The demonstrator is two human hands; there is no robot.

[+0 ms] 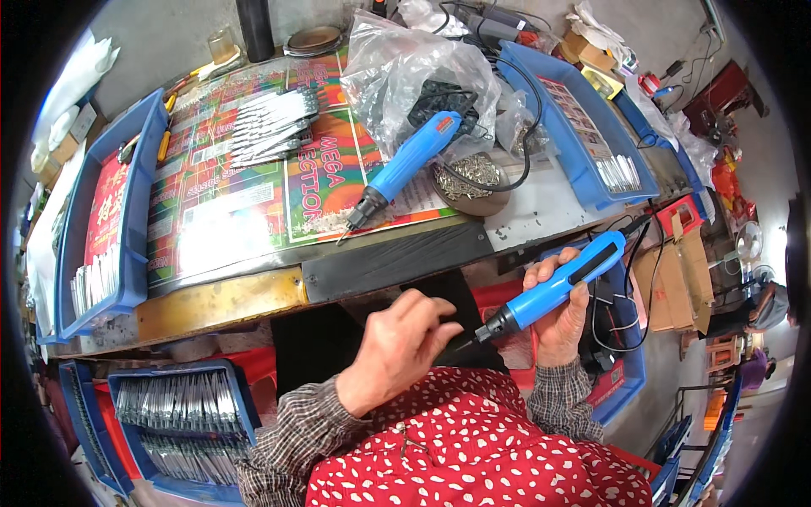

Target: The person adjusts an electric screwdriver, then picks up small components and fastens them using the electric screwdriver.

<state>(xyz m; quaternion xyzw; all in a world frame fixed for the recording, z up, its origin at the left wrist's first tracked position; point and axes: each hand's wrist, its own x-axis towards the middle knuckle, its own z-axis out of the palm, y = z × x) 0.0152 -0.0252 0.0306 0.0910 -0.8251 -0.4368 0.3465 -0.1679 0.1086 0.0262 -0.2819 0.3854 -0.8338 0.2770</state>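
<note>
My right hand (557,308) grips a blue electric screwdriver (553,291). Its black nose and thin bit point left and down, toward my other hand. Close to the bit's tip, my left hand (405,346) is curled with thumb and forefinger near each other; anything small between them cannot be made out. A second blue electric screwdriver (414,156) lies on the bench, its bit over the front edge. Beside it a round dish (494,203) holds many small metal screws (469,173). Slim silvery metal pieces (274,127) lie in a stack on the colourful printed sheet (220,203).
Blue bins stand at the bench's left (139,262) and right (600,198) ends, with silvery pieces inside. A clear plastic bag (414,68) sits at the back. Lower left, another blue bin (228,414) is filled with such pieces. A black cord (638,313) trails from the held screwdriver.
</note>
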